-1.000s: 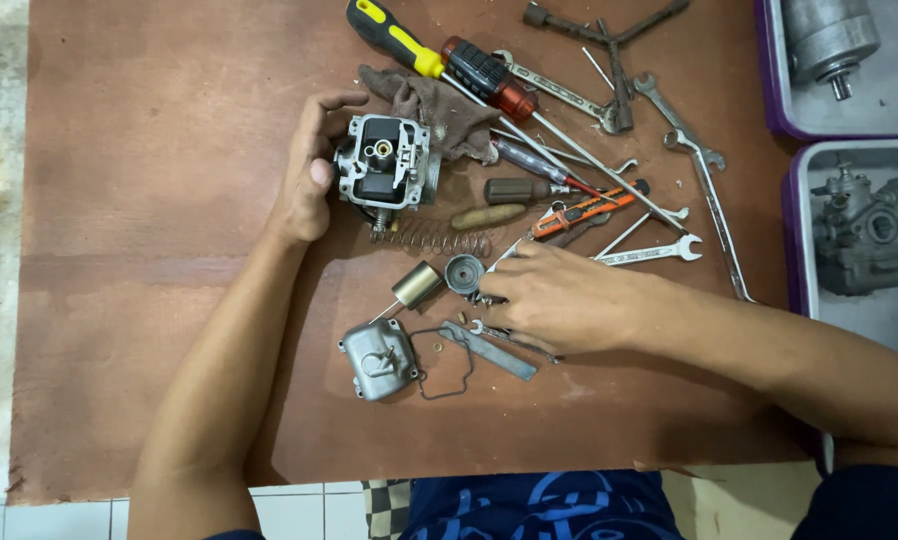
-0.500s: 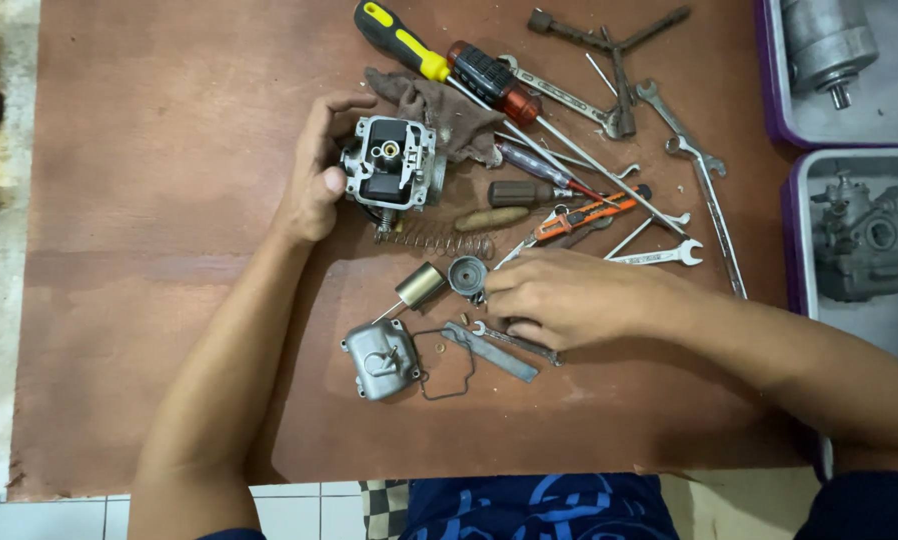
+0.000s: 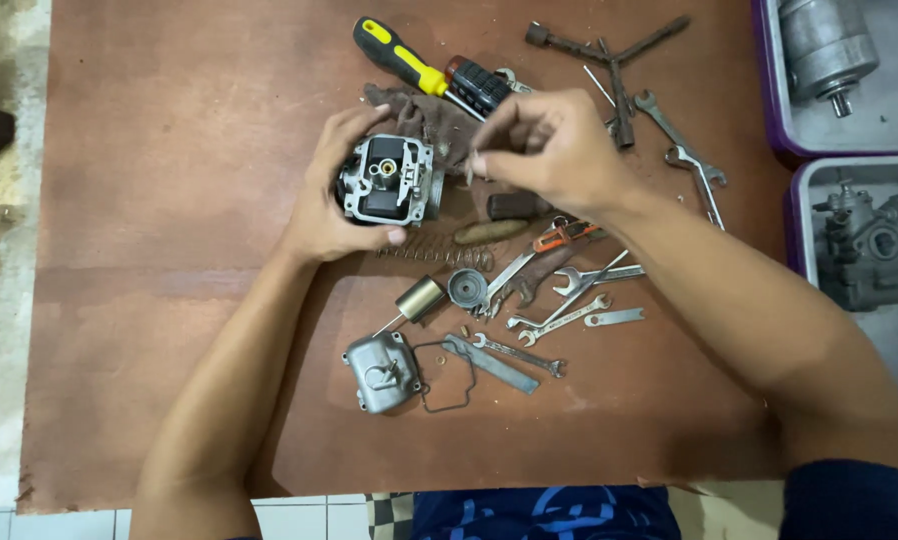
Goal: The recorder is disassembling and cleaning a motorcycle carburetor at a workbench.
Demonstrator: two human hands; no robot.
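The left hand (image 3: pixel 324 205) cups a metal carburettor body (image 3: pixel 387 180) at the middle of the brown tabletop (image 3: pixel 169 300), its grip clamped round the casting; the open face points up at the camera; the right hand (image 3: pixel 554 150) pinches a small thin part (image 3: pixel 470 170), long axis roughly upright, just beside the body; spring (image 3: pixel 434 256), spanners (image 3: pixel 569 315) and float bowl (image 3: pixel 381 370) lie near.

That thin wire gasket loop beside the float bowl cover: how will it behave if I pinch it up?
The gasket loop looks thin and probably floppy, likely sagging. Lying flat on the board, it may resist pinching. It touches the bowl cover, which might shift.
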